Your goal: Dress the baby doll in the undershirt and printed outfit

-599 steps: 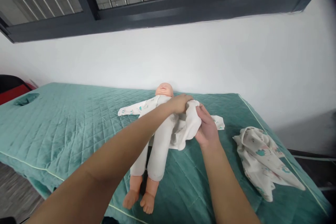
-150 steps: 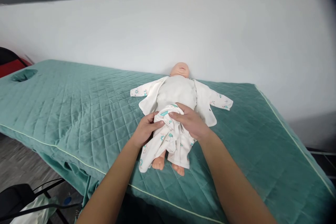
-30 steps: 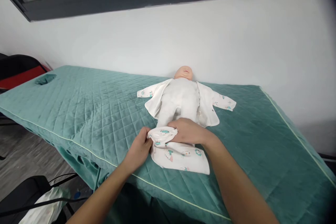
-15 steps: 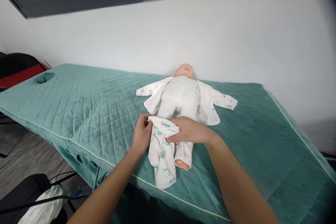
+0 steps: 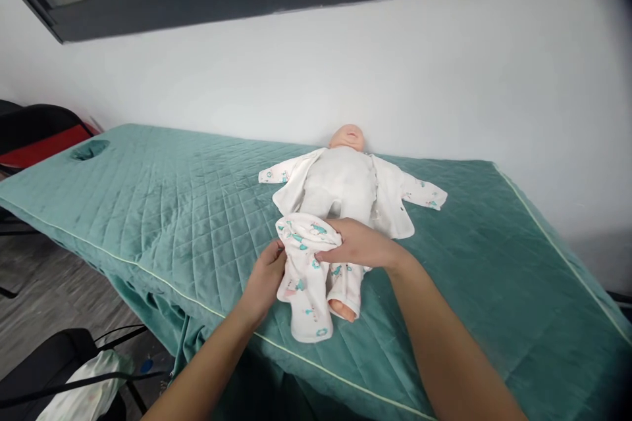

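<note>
Pants [image 5: 311, 283]: located over the lower legs of the doll [image 5: 340, 174], between the two hands. The waist is bunched at the top and faces the doll's hips; both pant legs point toward the near edge of the bed [image 5: 197, 210]. The long axis runs from the hips toward the person, roughly in line with the doll's legs.

Governing relation: the waist lies below the doll's hips. The right-side pant leg has a foot [image 5: 342, 308] showing at its cuff. The left-side pant leg lies flatter, with no foot visible at its end; whether a doll leg is inside its upper part cannot be told.

Left hand [image 5: 266, 276]: fingers closed on the left edge of the pants, tips partly hidden; the pants lie to its right. It is nearer the flatter pant leg.

Right hand [image 5: 358, 243]: grasping the bunched waist, thumb outside, other fingers hidden; the pants lie to its left and below. It is nearer the pant leg with the foot.

Doll: on its back, head toward the wall [image 5: 444, 79], feet toward the person. The jacket [image 5: 395, 204] is unfastened, its panels spread to either side of the torso, its sleeves extended outward.

Surroundings: a chair [image 5: 47, 151] stands past the bed's far left end.
</note>
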The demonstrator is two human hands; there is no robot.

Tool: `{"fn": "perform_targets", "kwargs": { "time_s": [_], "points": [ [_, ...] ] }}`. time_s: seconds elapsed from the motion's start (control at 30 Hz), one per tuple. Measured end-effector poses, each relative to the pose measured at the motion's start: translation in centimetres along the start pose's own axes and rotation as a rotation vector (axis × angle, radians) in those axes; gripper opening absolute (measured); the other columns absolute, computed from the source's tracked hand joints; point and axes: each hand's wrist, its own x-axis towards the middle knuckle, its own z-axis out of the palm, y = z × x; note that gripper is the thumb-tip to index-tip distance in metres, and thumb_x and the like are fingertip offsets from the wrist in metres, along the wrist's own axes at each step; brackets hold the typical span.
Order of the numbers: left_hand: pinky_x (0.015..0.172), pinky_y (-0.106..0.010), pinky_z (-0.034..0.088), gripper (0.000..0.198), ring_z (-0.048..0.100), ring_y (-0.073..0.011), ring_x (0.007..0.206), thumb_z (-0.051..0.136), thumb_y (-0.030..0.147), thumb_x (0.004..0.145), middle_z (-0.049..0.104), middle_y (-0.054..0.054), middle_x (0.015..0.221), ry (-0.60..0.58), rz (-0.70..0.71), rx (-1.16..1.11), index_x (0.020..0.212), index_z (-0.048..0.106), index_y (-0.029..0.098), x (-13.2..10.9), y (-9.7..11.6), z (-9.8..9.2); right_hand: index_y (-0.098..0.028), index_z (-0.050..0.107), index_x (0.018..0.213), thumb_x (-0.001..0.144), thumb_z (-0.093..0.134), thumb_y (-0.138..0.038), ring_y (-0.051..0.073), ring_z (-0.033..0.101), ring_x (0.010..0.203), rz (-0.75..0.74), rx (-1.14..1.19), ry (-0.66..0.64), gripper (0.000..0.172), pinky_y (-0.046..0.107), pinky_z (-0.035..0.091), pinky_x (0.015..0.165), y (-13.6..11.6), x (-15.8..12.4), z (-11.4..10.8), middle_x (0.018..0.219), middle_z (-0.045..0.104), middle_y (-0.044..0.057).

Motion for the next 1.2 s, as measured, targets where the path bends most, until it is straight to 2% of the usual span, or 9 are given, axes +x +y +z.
{"fn": "perform_targets", "kwargs": {
  "time_s": [0.17,0.27,0.33,0.43,0.67,0.8,0.93,1.07,1.2],
  "points": [
    [0.079,-0.031,0.047,0.029,0.066,-0.0231,0.093,0.056,0.039,0.091,0.074,-0.008,0.099,0.041,0.201,0.344,0.102,0.07,0.017,4.2,0.9,-0.8,-0.021,0.067,0.114,0.081,0.065,-0.029,0.023,0.066,0.099,0.017,-0.048,0.099,0.034,0.031,0.049,0.082,0.7,0.2,0.0,0.109,0.073,0.002],
    [0.082,-0.033,0.046,0.024,0.067,-0.026,0.095,0.052,0.033,0.093,0.075,-0.009,0.098,0.073,0.303,0.593,0.102,0.07,0.019,6.3,1.2,-0.8,-0.02,0.065,0.098,0.08,0.06,-0.025,0.02,0.064,0.086,0.066,-0.111,0.222,0.02,0.028,0.045,0.071,1.1,0.5,0.2,0.093,0.07,0.0],
    [0.081,-0.035,0.046,0.024,0.068,-0.0282,0.092,0.049,0.03,0.094,0.075,-0.011,0.097,0.117,0.317,0.807,0.105,0.068,0.02,7.2,1.2,-0.5,-0.021,0.059,0.084,0.08,0.057,-0.024,0.017,0.06,0.079,0.09,-0.17,0.307,0.006,0.026,0.04,0.066,1.1,0.7,0.4,0.082,0.065,-0.002],
    [0.078,-0.036,0.045,0.025,0.068,-0.0299,0.089,0.047,0.028,0.094,0.074,-0.013,0.095,0.145,0.31,1.006,0.109,0.066,0.02,7.5,0.9,-0.1,-0.021,0.051,0.075,0.08,0.053,-0.024,0.016,0.057,0.074,0.106,-0.209,0.375,0.007,0.026,0.036,0.065,0.7,1.0,0.7,0.076,0.06,-0.003],
    [0.084,-0.033,0.046,0.022,0.064,-0.0226,0.093,0.052,0.036,0.095,0.071,-0.008,0.1,0.297,0.386,0.566,0.102,0.064,0.02,4.4,-0.4,-0.6,-0.022,0.051,0.082,0.084,0.055,-0.028,0.016,0.055,0.077,0.073,-0.146,0.313,0.007,0.026,0.036,0.066,0.7,0.9,0.7,0.079,0.058,-0.003],
    [0.069,-0.028,0.044,0.034,0.058,-0.0162,0.072,0.056,0.053,0.092,0.065,-0.001,0.08,0.224,0.146,0.241,0.097,0.064,0.02,0.3,-0.6,-0.3,-0.021,0.054,0.087,0.086,0.058,-0.034,0.017,0.055,0.083,0.027,-0.031,0.331,0.014,0.026,0.04,0.072,1.3,0.9,0.6,0.084,0.057,-0.003],
    [0.073,-0.026,0.047,0.043,0.06,-0.0139,0.079,0.062,0.058,0.088,0.066,-0.002,0.094,0.063,-0.082,-0.178,0.107,0.063,0.021,-3.0,0.0,0.8,-0.021,0.057,0.094,0.088,0.059,-0.039,0.019,0.058,0.09,0.04,0.061,0.366,0.019,0.028,0.044,0.079,1.5,1.0,0.7,0.091,0.061,-0.001],
    [0.063,-0.022,0.042,0.042,0.05,-0.0096,0.067,0.068,0.059,0.083,0.059,0.002,0.079,0.118,-0.097,-0.223,0.093,0.058,0.019,-3.2,-0.2,1.8,-0.02,0.059,0.102,0.089,0.061,-0.043,0.021,0.06,0.098,0.017,0.127,0.36,0.026,0.031,0.046,0.085,1.6,0.9,0.5,0.101,0.065,0.002],
    [0.056,-0.023,0.036,0.045,0.041,-0.0091,0.062,0.066,0.062,0.083,0.048,0.004,0.072,0.154,0.085,-0.191,0.084,0.05,0.02,-1.3,-1.1,2.2,-0.02,0.061,0.113,0.088,0.065,-0.048,0.024,0.061,0.107,0.0,0.172,0.293,0.038,0.036,0.048,0.093,1.4,0.6,0.3,0.113,0.065,0.005]
  ]
}}
